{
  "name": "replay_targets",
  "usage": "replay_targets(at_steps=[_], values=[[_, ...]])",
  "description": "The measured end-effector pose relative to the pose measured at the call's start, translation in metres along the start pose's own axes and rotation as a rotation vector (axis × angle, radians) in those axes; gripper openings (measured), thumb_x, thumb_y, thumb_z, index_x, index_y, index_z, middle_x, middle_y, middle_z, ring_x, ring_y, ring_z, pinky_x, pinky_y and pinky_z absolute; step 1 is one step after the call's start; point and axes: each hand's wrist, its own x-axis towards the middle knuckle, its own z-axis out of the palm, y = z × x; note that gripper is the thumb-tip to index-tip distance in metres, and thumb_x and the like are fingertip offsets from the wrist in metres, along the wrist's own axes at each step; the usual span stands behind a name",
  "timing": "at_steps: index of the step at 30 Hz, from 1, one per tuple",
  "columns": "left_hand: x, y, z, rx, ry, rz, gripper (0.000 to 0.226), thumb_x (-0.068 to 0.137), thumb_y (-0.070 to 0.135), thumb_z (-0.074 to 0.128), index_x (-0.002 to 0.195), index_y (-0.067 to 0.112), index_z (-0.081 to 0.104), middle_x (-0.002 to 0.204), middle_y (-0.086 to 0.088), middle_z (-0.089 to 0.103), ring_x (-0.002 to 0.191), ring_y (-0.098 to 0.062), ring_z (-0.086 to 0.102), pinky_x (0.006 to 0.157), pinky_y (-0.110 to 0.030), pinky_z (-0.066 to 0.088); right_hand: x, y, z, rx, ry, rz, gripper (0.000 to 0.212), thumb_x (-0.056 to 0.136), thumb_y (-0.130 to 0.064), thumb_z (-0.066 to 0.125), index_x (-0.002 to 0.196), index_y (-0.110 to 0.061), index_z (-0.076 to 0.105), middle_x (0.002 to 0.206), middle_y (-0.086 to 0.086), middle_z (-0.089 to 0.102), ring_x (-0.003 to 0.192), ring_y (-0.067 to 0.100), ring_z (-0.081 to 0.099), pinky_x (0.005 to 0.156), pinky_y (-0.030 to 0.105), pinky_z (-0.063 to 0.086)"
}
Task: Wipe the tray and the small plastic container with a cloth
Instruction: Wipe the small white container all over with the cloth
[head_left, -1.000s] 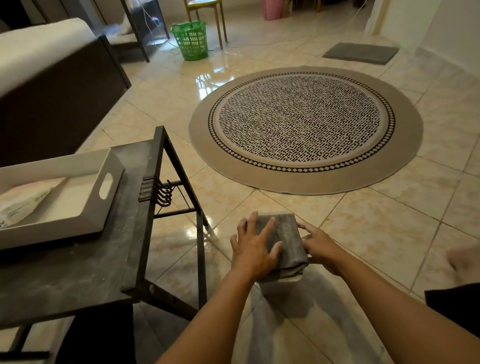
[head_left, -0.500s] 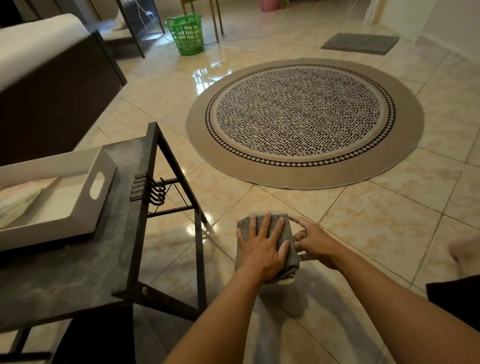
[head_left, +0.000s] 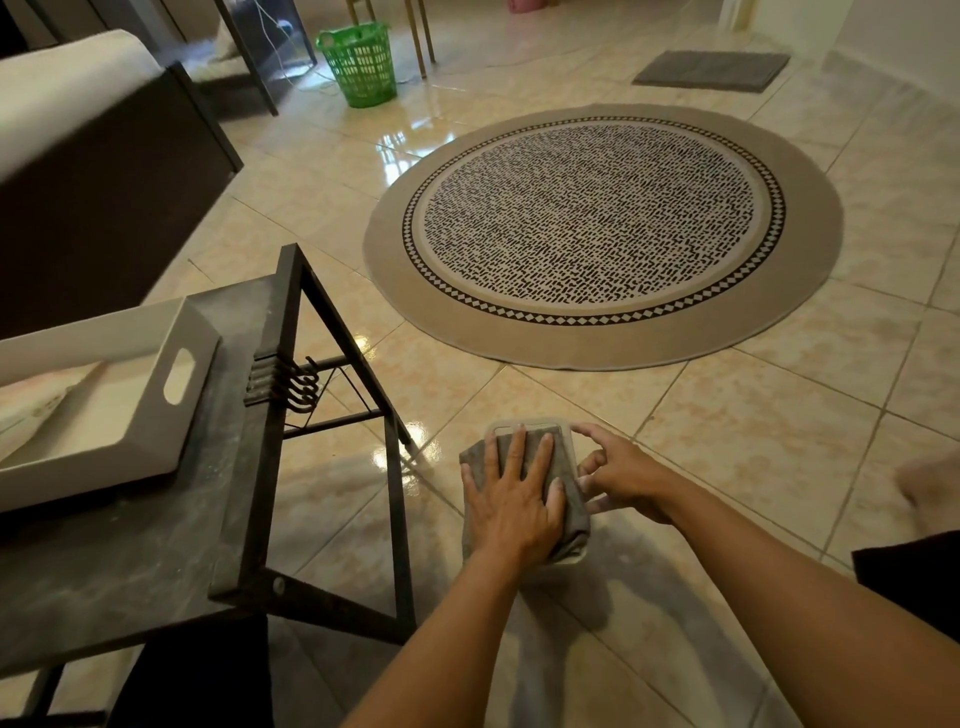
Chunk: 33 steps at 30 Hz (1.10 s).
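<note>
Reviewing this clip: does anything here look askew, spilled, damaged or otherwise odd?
Nothing looks spilled or broken. The left hand presses the cloth flat on the small container, which the right hand steadies. The tray sits flat on the table, whose top looks dusty and smeared.

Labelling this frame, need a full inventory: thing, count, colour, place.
white rectangular tray: 1, white, on table, left
dark metal folding table: 1, black, left
grey folded cloth: 1, grey, over container, under left hand
small clear plastic container: 1, clear, held above the floor
round patterned rug: 1, beige and black, centre floor
green plastic basket: 1, green, far floor
grey doormat: 1, grey, far right
left hand: 1, pressing cloth
right hand: 1, steadying container's right side
</note>
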Motion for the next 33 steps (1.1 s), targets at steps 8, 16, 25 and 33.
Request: replay_targets(at_steps=[8, 16, 25, 33], values=[[0.007, 0.006, 0.003, 0.015, 0.025, 0.021, 0.062, 0.1, 0.053, 0.016, 0.155, 0.038, -0.009, 0.163, 0.005, -0.021, 0.147, -0.026, -0.028, 0.117, -0.059, -0.015, 0.003, -0.004, -0.004, -0.003, -0.037, 0.009, 0.084, 0.083, 0.022, 0.051, 0.148, -0.028, 0.034, 0.091, 0.016, 0.057, 0.083, 0.025, 0.064, 0.068, 0.04, 0.063], [0.009, 0.011, 0.006, 0.019, 0.002, 0.02, 0.062, 0.1, 0.051, 0.016, 0.155, 0.038, -0.01, 0.163, 0.006, -0.02, 0.147, -0.028, -0.026, 0.115, -0.063, -0.015, 0.007, -0.004, -0.003, 0.015, -0.037, 0.022, 0.084, 0.081, 0.023, 0.048, 0.148, -0.026, 0.036, 0.099, 0.021, 0.058, 0.087, 0.028, 0.063, 0.068, 0.04, 0.063], [0.001, 0.008, 0.003, 0.019, 0.004, -0.024, 0.061, 0.102, 0.049, 0.017, 0.154, 0.037, -0.012, 0.163, 0.005, -0.021, 0.146, -0.029, -0.029, 0.115, -0.06, -0.017, 0.005, -0.004, -0.002, 0.013, -0.008, 0.023, 0.082, 0.082, 0.022, 0.052, 0.147, -0.026, 0.038, 0.1, 0.026, 0.056, 0.088, 0.028, 0.063, 0.069, 0.04, 0.063], [0.019, 0.006, -0.001, 0.007, 0.03, 0.005, 0.06, 0.102, 0.047, 0.018, 0.155, 0.037, -0.009, 0.164, 0.006, -0.017, 0.147, -0.027, -0.025, 0.115, -0.056, -0.019, 0.002, -0.005, -0.001, -0.001, -0.017, 0.018, 0.081, 0.083, 0.021, 0.052, 0.146, -0.028, 0.037, 0.098, 0.021, 0.059, 0.088, 0.028, 0.066, 0.068, 0.04, 0.063]])
